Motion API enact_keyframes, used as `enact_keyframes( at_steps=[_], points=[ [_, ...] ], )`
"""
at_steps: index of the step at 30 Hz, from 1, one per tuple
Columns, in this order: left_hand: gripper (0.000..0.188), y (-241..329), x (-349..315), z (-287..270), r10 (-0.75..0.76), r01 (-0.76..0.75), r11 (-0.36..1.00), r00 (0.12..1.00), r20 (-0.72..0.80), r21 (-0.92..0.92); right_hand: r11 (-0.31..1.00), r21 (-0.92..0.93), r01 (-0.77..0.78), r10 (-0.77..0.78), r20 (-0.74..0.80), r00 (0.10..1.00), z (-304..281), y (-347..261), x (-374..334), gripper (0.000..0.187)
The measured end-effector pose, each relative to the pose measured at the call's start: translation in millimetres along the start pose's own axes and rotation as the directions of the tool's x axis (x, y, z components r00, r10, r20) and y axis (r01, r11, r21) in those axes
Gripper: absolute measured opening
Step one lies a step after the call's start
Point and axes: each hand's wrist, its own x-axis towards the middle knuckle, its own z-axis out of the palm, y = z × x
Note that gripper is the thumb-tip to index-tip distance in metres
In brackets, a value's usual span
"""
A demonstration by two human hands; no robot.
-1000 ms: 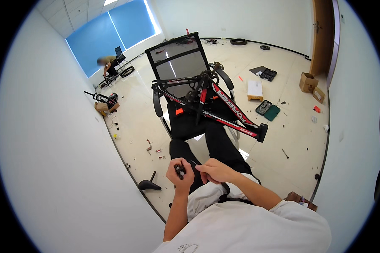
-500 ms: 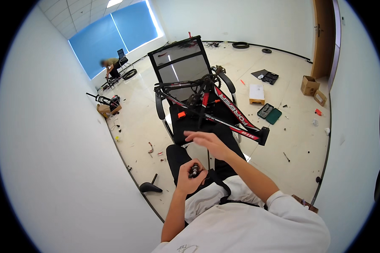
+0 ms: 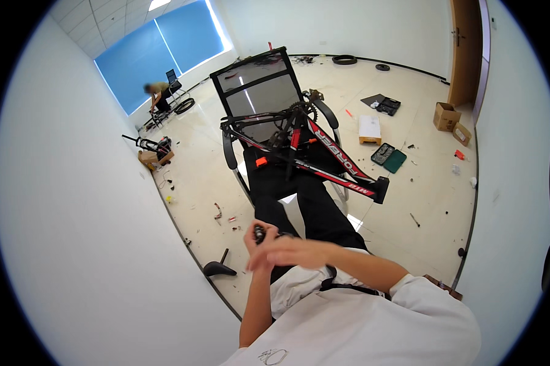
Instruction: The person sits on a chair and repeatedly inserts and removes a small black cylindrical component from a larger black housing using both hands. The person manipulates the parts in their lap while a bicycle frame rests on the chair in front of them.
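Both your hands meet again in front of your chest: your right hand (image 3: 287, 253), out toward the frame (image 3: 323, 155) half a second ago, has come back flat and open over your left hand (image 3: 258, 235), which stays closed on the small dark part (image 3: 259, 232). It looks like you're working the part again.

One red-and-black bicycle frame (image 3: 323, 155) on one black office chair (image 3: 256, 91), two cardboard boxes (image 3: 445, 116) by the door, two open tool cases (image 3: 389, 157), two tyres (image 3: 344, 59), one bicycle saddle (image 3: 217, 268), one distant person (image 3: 159, 94)
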Motion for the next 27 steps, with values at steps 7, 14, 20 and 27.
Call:
enact_keyframes(
  at_steps=[7, 14, 20, 27],
  points=[
    [0.007, 14, -18, 27, -0.265, 0.366, 0.914, 0.865, 0.425, -0.176, 0.935, 0.354, -0.030, 0.079, -0.125, 0.989, -75, -17, -9, 0.039],
    [0.012, 52, -5, 9, -0.364, 0.538, 0.735, 0.826, 0.430, -0.412, 0.564, -0.823, 0.068, -0.456, -0.242, 0.857, -48, 5, -4, 0.018],
    [0.018, 66, 0, -6, -0.291, 0.516, 0.632, 0.849, 0.441, -0.578, 0.250, -0.952, 0.174, -0.586, -0.006, 0.810, -58, 11, -4, 0.040],
    [0.013, 53, 0, -1, -0.394, 0.529, 0.530, 0.845, 0.360, -0.663, 0.464, -0.886, -0.008, -0.406, -0.220, 0.887, -53, 40, -16, 0.036]
  ],
)
